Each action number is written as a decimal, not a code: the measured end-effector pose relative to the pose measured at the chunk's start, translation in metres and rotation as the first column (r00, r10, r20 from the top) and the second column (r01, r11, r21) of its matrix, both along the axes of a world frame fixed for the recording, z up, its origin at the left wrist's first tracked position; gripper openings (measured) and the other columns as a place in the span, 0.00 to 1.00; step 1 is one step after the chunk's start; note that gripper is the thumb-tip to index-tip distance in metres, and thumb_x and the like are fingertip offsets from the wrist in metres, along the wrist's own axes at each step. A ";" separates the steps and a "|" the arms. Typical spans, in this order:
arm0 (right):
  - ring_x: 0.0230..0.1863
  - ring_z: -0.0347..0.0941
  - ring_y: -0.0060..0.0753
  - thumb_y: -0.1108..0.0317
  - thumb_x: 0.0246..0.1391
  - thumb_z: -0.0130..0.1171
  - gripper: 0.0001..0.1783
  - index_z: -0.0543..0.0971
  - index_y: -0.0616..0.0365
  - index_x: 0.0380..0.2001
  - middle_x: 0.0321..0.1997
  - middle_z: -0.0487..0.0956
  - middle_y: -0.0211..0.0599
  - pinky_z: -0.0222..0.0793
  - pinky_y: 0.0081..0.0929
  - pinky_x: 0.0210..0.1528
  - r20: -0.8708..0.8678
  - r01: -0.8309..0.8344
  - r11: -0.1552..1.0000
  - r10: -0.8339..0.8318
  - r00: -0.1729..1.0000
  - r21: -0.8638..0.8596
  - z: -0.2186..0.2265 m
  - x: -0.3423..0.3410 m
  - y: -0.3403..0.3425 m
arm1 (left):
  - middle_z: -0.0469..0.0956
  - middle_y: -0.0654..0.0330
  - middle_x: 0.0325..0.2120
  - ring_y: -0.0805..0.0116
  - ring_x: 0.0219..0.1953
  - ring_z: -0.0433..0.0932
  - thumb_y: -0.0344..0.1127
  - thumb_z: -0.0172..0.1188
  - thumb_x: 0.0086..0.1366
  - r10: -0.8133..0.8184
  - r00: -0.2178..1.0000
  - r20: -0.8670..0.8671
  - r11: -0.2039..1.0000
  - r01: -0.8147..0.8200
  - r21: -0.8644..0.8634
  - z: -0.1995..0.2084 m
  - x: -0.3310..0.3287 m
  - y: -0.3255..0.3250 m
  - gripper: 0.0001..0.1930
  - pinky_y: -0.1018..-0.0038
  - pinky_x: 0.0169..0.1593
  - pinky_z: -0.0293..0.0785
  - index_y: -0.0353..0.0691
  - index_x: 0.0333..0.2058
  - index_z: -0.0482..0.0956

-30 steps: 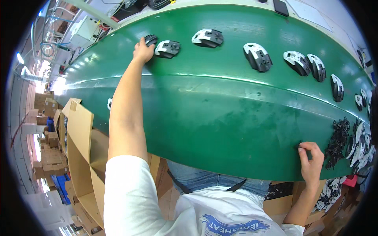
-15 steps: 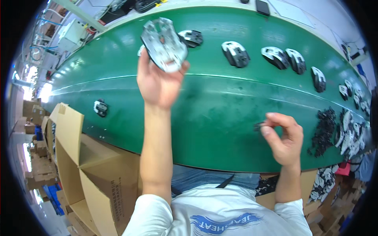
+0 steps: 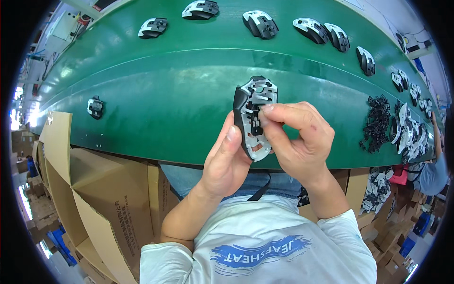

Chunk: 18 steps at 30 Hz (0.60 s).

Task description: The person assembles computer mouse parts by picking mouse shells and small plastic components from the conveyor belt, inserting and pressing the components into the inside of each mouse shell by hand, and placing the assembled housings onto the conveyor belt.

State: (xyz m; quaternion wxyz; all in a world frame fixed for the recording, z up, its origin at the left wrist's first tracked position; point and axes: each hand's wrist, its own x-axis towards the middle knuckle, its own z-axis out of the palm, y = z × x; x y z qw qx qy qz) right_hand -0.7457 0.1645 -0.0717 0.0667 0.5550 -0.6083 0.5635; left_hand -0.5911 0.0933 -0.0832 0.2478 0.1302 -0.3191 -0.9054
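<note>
In front of my chest, my left hand [image 3: 224,165] grips a black and white computer mouse shell [image 3: 240,106] by its lower side. The shell stands on end, its hollow inside facing me. My right hand [image 3: 302,135] pinches at the shell's inner side with thumb and forefinger. Between those fingertips and the shell is a small black plastic part [image 3: 257,125], partly hidden by the fingers. It lies against the white inner frame; whether it is seated there I cannot tell.
Several mouse shells [image 3: 260,24] line the far side of the green bench [image 3: 156,85]; one shell [image 3: 95,108] lies at left. Black parts [image 3: 377,120] and white shells [image 3: 410,132] are heaped at right. An open cardboard box [image 3: 111,189] stands front left. Another person [image 3: 432,173] is at far right.
The mouse shell has come down toward my chest in my left hand. My right hand has moved left and up to it, carrying a small black part. The view has shifted.
</note>
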 end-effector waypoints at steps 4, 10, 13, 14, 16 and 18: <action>0.34 0.82 0.30 0.79 0.39 0.78 0.21 0.88 0.51 0.40 0.39 0.90 0.29 0.74 0.32 0.42 -0.182 -0.044 0.998 0.033 0.983 -0.052 -0.005 -0.004 0.003 | 0.74 0.59 0.63 0.68 0.62 0.76 0.55 0.42 0.85 -0.022 1.000 -0.008 0.988 0.023 0.151 0.003 0.008 0.002 0.30 0.62 0.62 0.77 0.41 0.74 0.62; 0.37 0.80 0.28 0.75 0.37 0.80 0.22 0.88 0.47 0.40 0.40 0.90 0.25 0.72 0.37 0.51 -0.368 0.018 1.000 -0.015 0.930 0.005 0.000 -0.003 0.011 | 0.76 0.60 0.59 0.71 0.57 0.78 0.53 0.40 0.86 -0.052 0.999 -0.005 0.973 0.052 0.227 0.009 0.016 0.008 0.27 0.65 0.55 0.80 0.41 0.72 0.64; 0.37 0.80 0.28 0.75 0.38 0.80 0.21 0.88 0.47 0.40 0.39 0.90 0.23 0.71 0.39 0.53 -0.318 0.024 1.000 -0.017 0.948 0.018 -0.003 -0.005 0.013 | 0.79 0.57 0.62 0.61 0.60 0.81 0.55 0.34 0.87 -0.095 0.995 -0.004 0.983 0.094 0.155 -0.003 0.020 0.007 0.28 0.56 0.55 0.83 0.43 0.70 0.69; 0.37 0.80 0.28 0.75 0.38 0.80 0.21 0.88 0.47 0.40 0.39 0.90 0.23 0.71 0.39 0.53 -0.318 0.026 0.999 -0.018 0.948 0.021 -0.004 -0.003 0.015 | 0.79 0.57 0.62 0.61 0.60 0.81 0.55 0.34 0.87 -0.097 0.995 -0.004 0.983 0.096 0.158 0.001 0.018 0.009 0.28 0.56 0.55 0.83 0.43 0.70 0.69; 0.38 0.80 0.28 0.75 0.38 0.80 0.20 0.88 0.47 0.39 0.38 0.90 0.22 0.71 0.39 0.55 -0.325 0.067 0.998 -0.056 0.944 0.022 -0.005 0.004 0.019 | 0.76 0.60 0.59 0.70 0.56 0.78 0.53 0.40 0.86 -0.073 0.993 0.090 0.985 0.058 0.161 0.012 0.013 0.013 0.27 0.64 0.56 0.80 0.42 0.70 0.65; 0.38 0.80 0.28 0.75 0.38 0.80 0.20 0.88 0.46 0.38 0.38 0.89 0.21 0.72 0.40 0.55 -0.317 0.051 0.997 -0.029 0.948 0.062 -0.003 0.001 0.021 | 0.76 0.60 0.59 0.71 0.56 0.78 0.54 0.40 0.86 -0.058 0.993 0.102 0.985 0.040 0.170 0.012 0.013 0.014 0.27 0.65 0.56 0.79 0.41 0.71 0.64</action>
